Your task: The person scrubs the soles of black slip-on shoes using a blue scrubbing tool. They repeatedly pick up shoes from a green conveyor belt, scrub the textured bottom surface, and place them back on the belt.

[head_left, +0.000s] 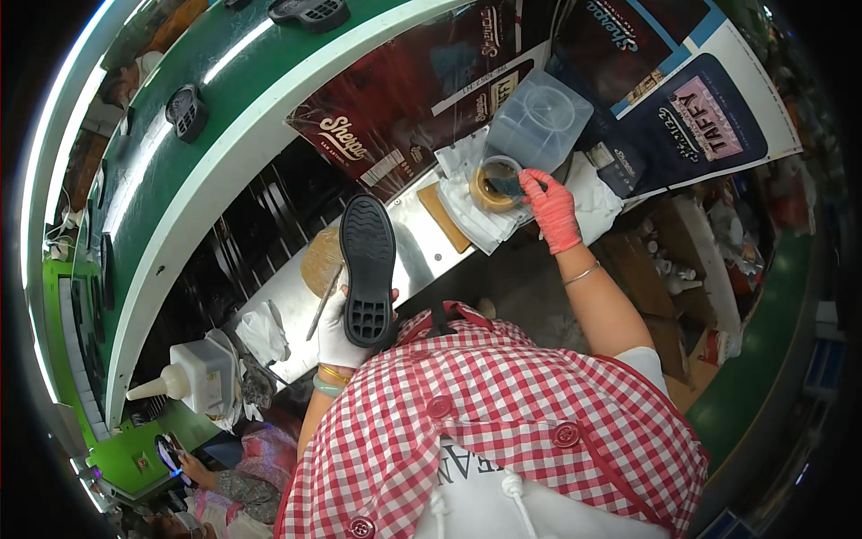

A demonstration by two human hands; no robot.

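My left hand (334, 334), in a white glove, is closed around the heel end of a black shoe sole (369, 242). The sole stands with its wavy tread and open heel cells showing. A thin stick-like tool (324, 301) rests by the same hand's fingers; how it is held is hard to see. My right hand (555, 216), in a red glove, pinches a dark brush-like tool (508, 185). That tool reaches into a clear cup (479, 194) with yellowish-brown stuff inside. The cup sits on crumpled white cloth (467, 225).
A clear plastic tub (541, 115) stands behind the cup, beside a tan strip (442, 218). A green conveyor belt (229, 67) carrying several dark soles (186, 112) curves along the left. A white squeeze bottle (199, 377) lies near a co-worker's hand (193, 467).
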